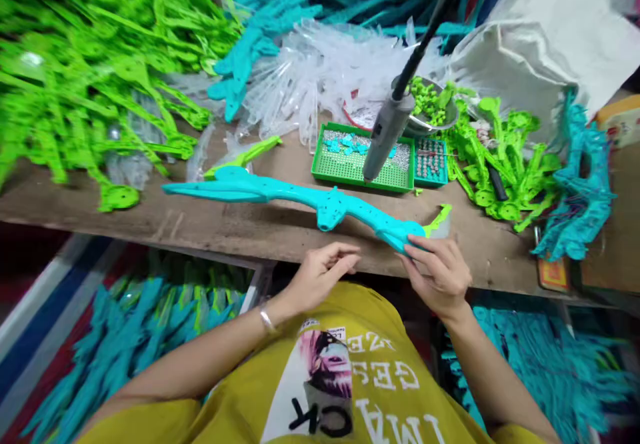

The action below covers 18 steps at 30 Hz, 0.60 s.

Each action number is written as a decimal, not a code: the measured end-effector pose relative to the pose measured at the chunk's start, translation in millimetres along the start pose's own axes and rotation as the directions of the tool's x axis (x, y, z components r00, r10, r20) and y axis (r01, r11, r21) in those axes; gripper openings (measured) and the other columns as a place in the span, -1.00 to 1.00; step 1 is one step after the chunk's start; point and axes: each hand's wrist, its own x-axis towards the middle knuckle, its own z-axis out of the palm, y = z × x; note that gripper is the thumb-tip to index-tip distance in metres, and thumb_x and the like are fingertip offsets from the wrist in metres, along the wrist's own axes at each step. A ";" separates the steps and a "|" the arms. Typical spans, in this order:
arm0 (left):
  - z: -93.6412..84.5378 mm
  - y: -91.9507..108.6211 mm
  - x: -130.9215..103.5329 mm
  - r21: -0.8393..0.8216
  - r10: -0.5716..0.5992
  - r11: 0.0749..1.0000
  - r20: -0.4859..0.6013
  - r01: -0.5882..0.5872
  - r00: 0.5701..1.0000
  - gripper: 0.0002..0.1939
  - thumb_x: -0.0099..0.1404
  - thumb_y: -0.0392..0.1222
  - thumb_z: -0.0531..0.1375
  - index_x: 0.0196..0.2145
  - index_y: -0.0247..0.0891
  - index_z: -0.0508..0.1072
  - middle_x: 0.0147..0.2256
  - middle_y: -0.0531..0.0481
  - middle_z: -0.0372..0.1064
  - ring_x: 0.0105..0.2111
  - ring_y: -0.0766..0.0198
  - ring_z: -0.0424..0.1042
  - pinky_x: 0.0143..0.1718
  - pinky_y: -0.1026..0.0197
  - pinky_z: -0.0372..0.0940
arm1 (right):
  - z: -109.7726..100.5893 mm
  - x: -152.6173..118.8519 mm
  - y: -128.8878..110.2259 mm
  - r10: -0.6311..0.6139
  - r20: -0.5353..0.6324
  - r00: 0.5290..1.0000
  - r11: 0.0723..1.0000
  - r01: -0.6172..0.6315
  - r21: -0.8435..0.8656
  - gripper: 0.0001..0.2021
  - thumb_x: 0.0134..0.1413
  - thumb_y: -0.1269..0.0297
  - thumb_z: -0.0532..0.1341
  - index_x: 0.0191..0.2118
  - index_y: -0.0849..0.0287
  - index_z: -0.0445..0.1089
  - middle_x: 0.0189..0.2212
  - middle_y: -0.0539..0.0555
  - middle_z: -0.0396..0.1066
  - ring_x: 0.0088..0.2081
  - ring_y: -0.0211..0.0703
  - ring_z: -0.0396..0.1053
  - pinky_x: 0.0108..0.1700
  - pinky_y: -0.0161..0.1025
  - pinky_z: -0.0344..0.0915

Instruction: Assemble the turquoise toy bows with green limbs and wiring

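Observation:
A long blue plastic part [300, 194] lies across the table's front area, its left end reaching over a green part. My right hand [440, 271] grips its right end between thumb and fingers. Below the middle of the blue part is my left hand [325, 271], its fingers curled in and the thumb near them; whether something small is between them is too small to tell. Above the part hangs a grey electric screwdriver [387, 131], in front of a green tray [363, 179] with screws and small blue pieces.
Piles of green parts [100, 64] and clear plastic pieces [310, 77] cover the back and left. A metal bowl [440, 123] of small green pieces, more green parts [505, 157] and blue parts [583, 177] are at the right. Filled bins [140, 324] stand below the table [225, 231].

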 end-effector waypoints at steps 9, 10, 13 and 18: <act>-5.9 -9.4 14.5 -0.322 -0.040 0.946 -0.208 -0.030 0.977 -0.42 0.15 0.28 0.37 -0.16 -0.33 0.53 -0.22 -0.19 0.63 -0.21 0.08 0.63 -0.11 0.14 0.45 | -0.7 -21.4 7.3 0.029 -0.003 1.000 0.999 -0.029 -0.029 -0.64 -0.04 0.56 0.49 -0.14 0.10 0.52 -0.20 0.13 0.66 -0.25 -0.07 0.55 -0.17 -0.11 0.50; -11.5 -7.4 13.8 -0.309 -0.044 0.951 -0.207 -0.023 0.977 -0.39 0.16 0.33 0.34 -0.19 -0.33 0.53 -0.25 -0.20 0.63 -0.24 0.07 0.64 -0.13 0.13 0.45 | 0.1 -22.1 8.4 0.019 0.003 1.000 0.999 -0.019 -0.029 -0.65 -0.04 0.57 0.49 -0.14 0.10 0.52 -0.20 0.13 0.65 -0.26 -0.07 0.55 -0.17 -0.12 0.49; -23.0 -5.0 16.1 -0.235 -0.118 0.969 -0.195 0.070 0.974 -0.30 0.16 0.48 0.25 -0.25 -0.33 0.51 -0.32 -0.21 0.62 -0.36 0.08 0.63 -0.22 0.12 0.47 | 5.3 -28.9 8.3 0.003 0.015 1.000 0.999 -0.003 -0.044 -0.66 -0.03 0.58 0.47 -0.15 0.10 0.52 -0.20 0.13 0.65 -0.27 -0.09 0.54 -0.18 -0.13 0.49; -29.0 -13.3 26.1 -0.032 -0.181 0.983 -0.163 0.178 0.970 -0.27 0.11 0.54 0.25 -0.37 -0.31 0.47 -0.54 -0.11 0.51 -0.62 0.19 0.50 -0.55 0.24 0.33 | 20.4 -51.0 5.0 0.012 -0.002 1.000 0.997 -0.012 -0.079 -0.68 0.02 0.56 0.45 -0.12 0.06 0.54 -0.17 0.11 0.66 -0.26 -0.11 0.56 -0.20 -0.15 0.47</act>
